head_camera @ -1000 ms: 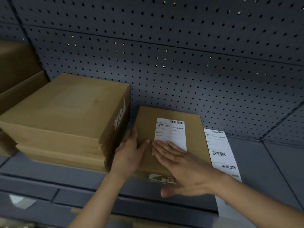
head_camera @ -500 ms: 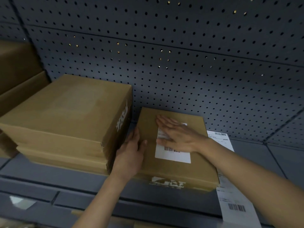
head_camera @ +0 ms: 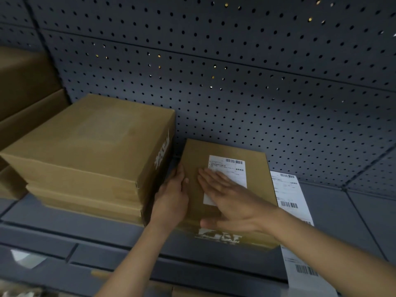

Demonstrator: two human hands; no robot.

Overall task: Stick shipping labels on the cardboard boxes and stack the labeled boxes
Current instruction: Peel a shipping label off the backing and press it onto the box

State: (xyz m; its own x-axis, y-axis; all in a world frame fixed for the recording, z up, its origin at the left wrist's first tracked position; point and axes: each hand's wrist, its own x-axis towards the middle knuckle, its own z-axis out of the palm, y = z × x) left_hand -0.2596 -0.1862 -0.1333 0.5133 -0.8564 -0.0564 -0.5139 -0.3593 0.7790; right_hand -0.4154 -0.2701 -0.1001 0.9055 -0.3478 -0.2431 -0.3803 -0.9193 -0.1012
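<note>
Nearest, two bare forearms reach up from the bottom edge onto a dark grey shelf [head_camera: 107, 224]. At the near right, a strip of spare labels [head_camera: 288, 202] lies on the shelf and hangs off its front edge, just beside a flat cardboard box [head_camera: 255, 168]. That box lies flat on the shelf, centre right, its far end close to the pegboard wall [head_camera: 235, 82].

The left hand [head_camera: 173, 200] rests against the box's left edge, fingers loosely curved along the side, steadying it rather than gripping it. The right hand [head_camera: 231, 198] lies palm-down on the box top, fingers straight and slightly spread, holding nothing, pressing over the near left part of a white shipping label [head_camera: 232, 171] stuck there.

To the left, touching or nearly touching the left hand, stands a stack of larger boxes [head_camera: 90, 151], with more cardboard at the far left.

The flat box looks light and stiff, with a smooth top. It would probably lift best with a hand on each long side.
</note>
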